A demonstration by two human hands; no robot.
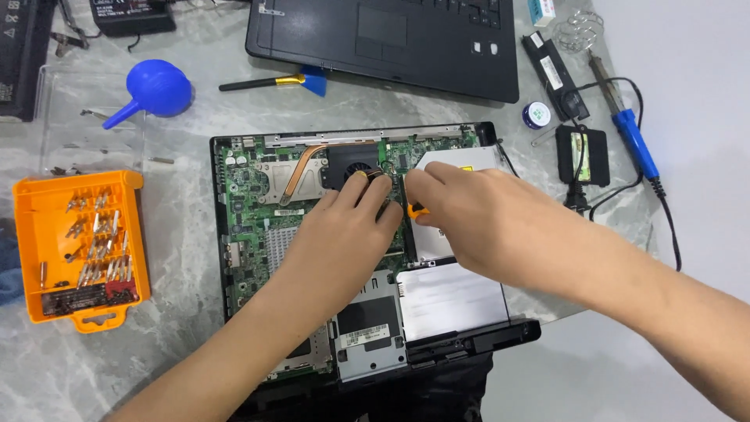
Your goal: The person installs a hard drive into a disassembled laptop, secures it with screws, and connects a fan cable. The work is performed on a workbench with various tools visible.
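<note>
Overhead view of a grey, marble-veined worktop (187, 258) with a glossy finish, evenly lit, with only soft shadows. Its right edge runs diagonally from the upper right toward the lower centre, and beyond it lies a plain, pale grey floor (703, 141). No wall or window appears in view.

One view only, from the head, looking steeply down and slightly forward over the marble table (180, 258). It sits close: both forearms enter from the bottom edge and the opened laptop base (258, 227) fills the middle of the frame. The far edge cuts across a second laptop (391, 39); the left edge clips the orange bit tray (31, 234).
</note>
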